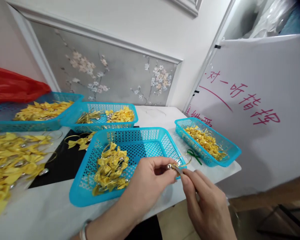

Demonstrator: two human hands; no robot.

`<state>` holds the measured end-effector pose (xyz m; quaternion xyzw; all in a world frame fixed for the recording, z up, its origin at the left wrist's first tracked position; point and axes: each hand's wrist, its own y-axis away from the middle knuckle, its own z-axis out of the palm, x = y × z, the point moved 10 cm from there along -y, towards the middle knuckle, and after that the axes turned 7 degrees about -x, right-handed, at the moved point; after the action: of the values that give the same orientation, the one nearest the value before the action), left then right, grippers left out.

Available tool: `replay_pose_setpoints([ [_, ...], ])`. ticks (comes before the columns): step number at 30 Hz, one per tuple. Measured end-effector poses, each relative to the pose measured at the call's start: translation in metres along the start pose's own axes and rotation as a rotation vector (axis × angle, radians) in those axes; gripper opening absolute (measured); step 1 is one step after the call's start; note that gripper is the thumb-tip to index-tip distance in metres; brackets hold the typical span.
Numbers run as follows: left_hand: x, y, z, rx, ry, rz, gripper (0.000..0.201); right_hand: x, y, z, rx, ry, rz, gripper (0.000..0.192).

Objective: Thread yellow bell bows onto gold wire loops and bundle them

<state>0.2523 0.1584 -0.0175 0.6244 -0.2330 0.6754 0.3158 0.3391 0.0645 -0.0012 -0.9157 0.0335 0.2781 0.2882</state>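
In the head view, a small silver bell (169,166) with a thin gold cord (181,165) is held between both hands, just past the near right corner of a blue basket (140,136) at the near edge of the white table (40,213). The bell is pinched by the thumb and forefinger of the left hand (145,186), whose other fingers are curled in beneath. The cord is pinched by the thumb and forefinger tips of the right hand (205,203), with the remaining fingers folded loosely under; the two hands almost touch at the fingertips. A pale band is seen on the left wrist.

A heap of yellow bows (111,168) lies in the left half of that basket, the right half being bare. To the right, a smaller blue basket (230,146) holding yellow bows is set at an angle near the table's right edge, and a green ribbon bow (194,156) lies on the table between the two baskets. Farther back, two more blue baskets (90,108) with yellow bows are placed side by side against the wall. At the left, loose yellow bows (12,160) are spread over the table, beside a black mat (62,166). A red plastic bag (12,86) is seen at the far left, and a white board (265,133) with red writing stands at the right.
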Motion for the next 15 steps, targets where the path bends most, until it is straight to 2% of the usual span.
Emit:
replay_pose_setpoints([
  [3, 0.006, 0.002, -0.009, 0.010, 0.061, 0.026, 0.014, -0.012, -0.019, 0.004, -0.054, 0.043, -0.080, 0.027],
  [6, 0.009, 0.005, -0.018, 0.023, 0.100, 0.043, 0.014, -0.018, -0.029, 0.012, -0.119, 0.026, -0.086, 0.030],
  [11, 0.011, 0.010, -0.027, 0.043, 0.118, 0.054, 0.017, -0.026, -0.030, 0.018, -0.148, 0.011, -0.085, 0.031],
  [15, 0.012, 0.014, -0.027, 0.022, 0.153, 0.044, 0.017, -0.030, -0.030, 0.016, -0.166, -0.056, -0.094, 0.028],
])
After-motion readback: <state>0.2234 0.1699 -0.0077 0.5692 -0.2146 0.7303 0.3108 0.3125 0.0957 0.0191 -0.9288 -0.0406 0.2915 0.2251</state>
